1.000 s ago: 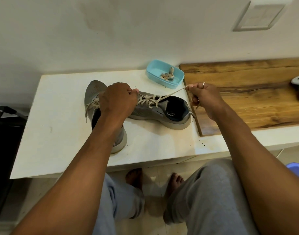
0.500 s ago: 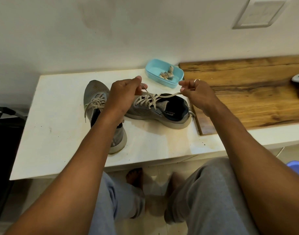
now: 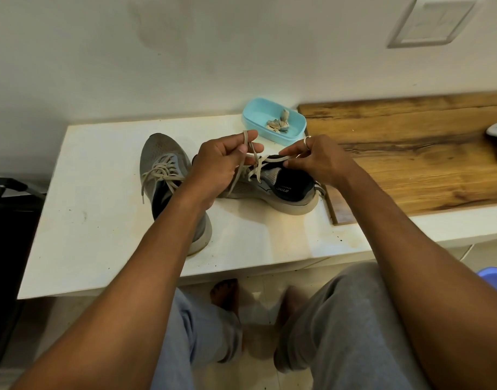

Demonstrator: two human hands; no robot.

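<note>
On the white table (image 3: pixel 101 235), the grey shoe (image 3: pixel 286 192) stands beneath both hands. Both lace ends should be kept taut and level while the knot is formed, or the crossing may slacken. Left hand (image 3: pixel 219 161): fingers curled, lace (image 3: pixel 258 167) looped over the forefinger. Right hand (image 3: pixel 317 161): thumb and fingers pinch the other end.

White wall (image 3: pixel 241 52), white table (image 3: pixel 101 235), wooden board (image 3: pixel 410 153), tiled floor (image 3: pixel 258 347)

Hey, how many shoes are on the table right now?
2. The first shoe stands toward the left of the white table. The second shoe lies crosswise beneath the left hand and right hand, which pinch its lace. None seems hidden.
</note>
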